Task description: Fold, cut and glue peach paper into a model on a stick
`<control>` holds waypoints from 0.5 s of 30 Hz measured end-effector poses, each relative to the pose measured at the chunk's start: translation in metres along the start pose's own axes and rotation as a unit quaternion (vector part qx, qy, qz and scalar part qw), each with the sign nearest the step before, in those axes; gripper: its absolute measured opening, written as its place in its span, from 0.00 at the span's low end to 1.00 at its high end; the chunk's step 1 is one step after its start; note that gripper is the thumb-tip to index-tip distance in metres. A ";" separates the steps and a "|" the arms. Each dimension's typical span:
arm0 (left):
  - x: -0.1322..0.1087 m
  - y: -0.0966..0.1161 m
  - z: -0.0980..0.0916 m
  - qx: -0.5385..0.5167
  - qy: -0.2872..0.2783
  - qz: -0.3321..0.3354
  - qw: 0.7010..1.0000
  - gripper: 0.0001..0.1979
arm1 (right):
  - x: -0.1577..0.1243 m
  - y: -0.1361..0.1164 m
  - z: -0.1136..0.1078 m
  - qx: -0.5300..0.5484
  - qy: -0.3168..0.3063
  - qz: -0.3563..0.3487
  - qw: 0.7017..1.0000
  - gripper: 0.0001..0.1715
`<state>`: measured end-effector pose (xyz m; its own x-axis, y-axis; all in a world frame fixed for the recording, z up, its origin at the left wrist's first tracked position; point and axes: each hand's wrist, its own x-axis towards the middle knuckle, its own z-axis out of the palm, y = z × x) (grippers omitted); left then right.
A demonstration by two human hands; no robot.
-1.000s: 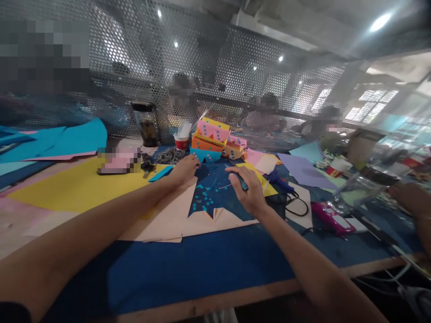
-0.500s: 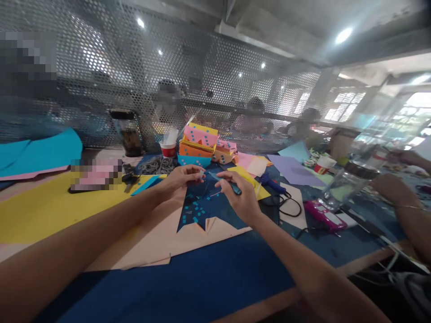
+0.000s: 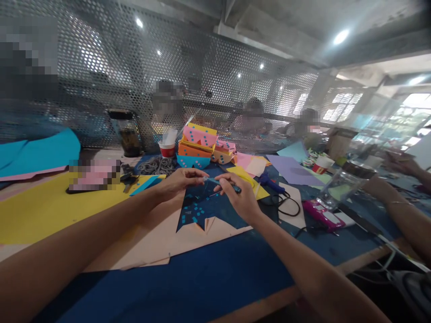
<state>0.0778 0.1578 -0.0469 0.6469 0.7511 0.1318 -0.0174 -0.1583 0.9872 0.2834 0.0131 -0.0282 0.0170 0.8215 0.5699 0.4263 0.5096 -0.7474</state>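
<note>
My left hand (image 3: 180, 181) has its fingertips pinched on a small pale, translucent piece (image 3: 205, 179) too tiny to name. In my right hand (image 3: 240, 195) is a slim teal tool (image 3: 238, 189), held like a pen; its narrow tip meets the pale piece, and my fingers hide part of it. Small blue paper squares (image 3: 195, 210) lie scattered on the dark blue tabletop below my hands. A peach paper sheet (image 3: 144, 244) with a jagged cut edge spreads under my left forearm. Beyond my hands are stacked folded paper pieces (image 3: 198, 146) with coloured dots.
At left are yellow paper (image 3: 37, 213), a phone (image 3: 96, 175), scissors (image 3: 128, 180) and a lidded jar (image 3: 127, 134). Right of me lie a blue glue gun (image 3: 271, 182) with its cord and a pink device (image 3: 323, 215). A co-worker's arm (image 3: 397, 206) reaches in from the right.
My two hands have come closer together, and the teal tool's tip now reaches the pale piece at my left fingertips. The co-worker's arm on the right has shifted slightly.
</note>
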 end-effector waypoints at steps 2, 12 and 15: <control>-0.001 0.000 0.000 0.006 -0.012 -0.002 1.000 0.22 | 0.000 0.001 0.000 -0.006 0.000 -0.002 1.000 0.14; -0.002 -0.002 0.000 0.011 -0.036 -0.006 0.999 0.24 | 0.000 0.003 0.000 -0.014 -0.008 0.016 1.000 0.14; -0.003 0.000 0.001 0.012 -0.041 -0.008 0.999 0.24 | 0.000 0.004 0.000 -0.023 -0.006 0.017 1.000 0.14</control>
<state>0.0768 0.1554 -0.0475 0.7068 0.6992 0.1079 0.0112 -0.1636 0.9865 0.2849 0.0154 -0.0311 0.0205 0.8411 0.5406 0.4660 0.4703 -0.7494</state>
